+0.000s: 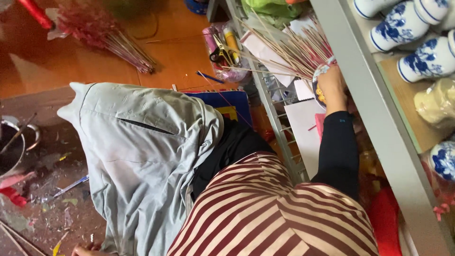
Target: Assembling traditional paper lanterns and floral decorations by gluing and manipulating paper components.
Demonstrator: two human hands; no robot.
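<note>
Nearest the camera is the person's own red-and-cream striped top [270, 213], and beside it a pale grey jacket [142, 156] draped over the lap, hiding most of what lies under it. At the bottom edge the left hand [85, 249] barely shows, only fingertips at the jacket's hem, so whether it is spread or closed cannot be told. The right arm, in a black sleeve [339, 151], reaches through the grey metal shelf frame [374, 99]; the right hand [332, 87] rests curled on a small round plate [320, 76] with a blue pattern and something yellow on it, fingers folded over its edge. The plate sits inside the shelf on white sheets of paper [305, 128]. A fan of thin pale sticks with pink ends [294, 47] lies across just above the hand, partly covering the plate. Farther off, scissors [220, 52] lie in a clear bag, a bundle of reddish sticks [113, 40] rests on the orange floor, and blue-and-white porcelain jars [407, 28] stand on the shelf.
</note>
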